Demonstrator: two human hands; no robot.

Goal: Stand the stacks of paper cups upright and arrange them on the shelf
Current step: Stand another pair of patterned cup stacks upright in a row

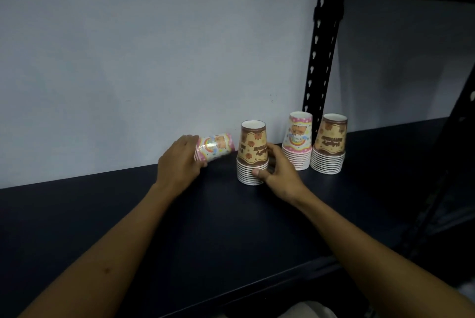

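We find the left hand (180, 161) clasping the tilted pink stack (214, 147) near the wall while the right hand (279, 171) grips the upright brown stack (252, 154) on the shelf (180, 227); righting the pink one carelessly could topple its neighbour.

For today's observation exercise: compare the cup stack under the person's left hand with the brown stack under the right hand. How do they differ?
The pink stack lies tipped on its side near the wall, while the brown stack stands with its rims down on the shelf. The pink stack shows a rainbow print; the brown stack shows tan and brown animal figures. The left hand wraps the pink stack's rim end; the right hand grips the brown stack's lower rims. Both are nested paper cups.
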